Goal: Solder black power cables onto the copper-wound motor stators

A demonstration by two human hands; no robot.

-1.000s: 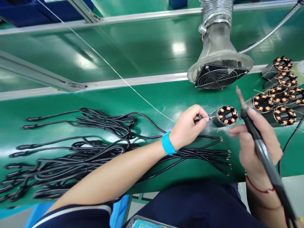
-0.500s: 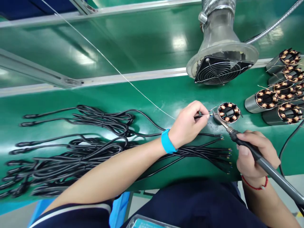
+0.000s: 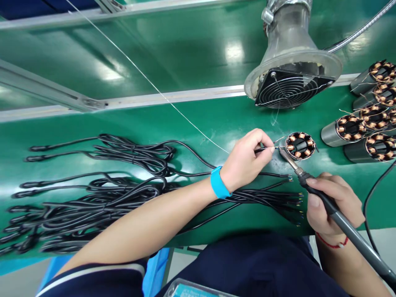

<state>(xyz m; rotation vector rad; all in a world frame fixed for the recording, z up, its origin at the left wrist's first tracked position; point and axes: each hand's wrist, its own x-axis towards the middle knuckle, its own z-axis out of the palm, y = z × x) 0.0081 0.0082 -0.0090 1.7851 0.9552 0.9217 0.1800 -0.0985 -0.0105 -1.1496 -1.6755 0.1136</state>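
Right hand [image 3: 332, 204], nearest, fingers clamped round the soldering iron [image 3: 328, 206]; its tip meets the wire end just left of the stator [image 3: 300, 145]. Left hand [image 3: 246, 161], thumb and forefinger pinched together on a thin lead [image 3: 262, 149], whose bare end juts just past the fingertips, beside the stator. Cables [image 3: 102, 198] lie left on the green bench [image 3: 198, 123]. Farther: more stators [image 3: 368, 128], extractor fan [image 3: 289, 88].
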